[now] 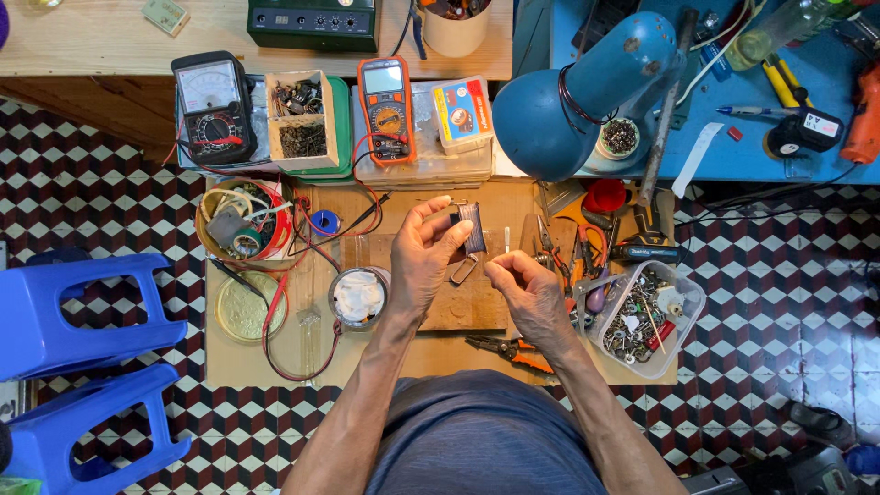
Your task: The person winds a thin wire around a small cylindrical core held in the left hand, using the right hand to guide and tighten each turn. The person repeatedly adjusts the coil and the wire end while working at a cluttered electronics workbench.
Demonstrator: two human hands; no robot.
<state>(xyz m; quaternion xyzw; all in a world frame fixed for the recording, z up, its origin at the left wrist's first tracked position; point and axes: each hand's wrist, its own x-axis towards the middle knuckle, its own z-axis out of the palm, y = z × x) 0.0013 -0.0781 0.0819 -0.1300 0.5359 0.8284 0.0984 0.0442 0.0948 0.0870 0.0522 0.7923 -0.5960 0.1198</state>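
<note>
So a small dark coil point(471, 227), wound with fine wire, is being held up over the wooden board point(477, 307) in the middle of the bench. It's gripped by the left hand point(423, 257), fingers curled shut around its left edge. The right hand point(524, 289) sits just at 4 o'clock from it, thumb and forefinger pinched narrow, probably on a thin wire end, though that's too fine to be made out. Looks like the winding or lead-handling step is in hand; a steady coil and a gentle pull would be called for next, judging by the pose.

Packages and labels: a small box with a red, blue and yellow label point(462, 112) is seen at 12 o'clock, on a clear plastic case. A white tag point(819, 124) is stuck on a black tool at 2 o'clock. A clear tub of mixed parts point(646, 316) sits at 4 o'clock, an open cardboard box of screws point(302, 119) at 11.
</note>
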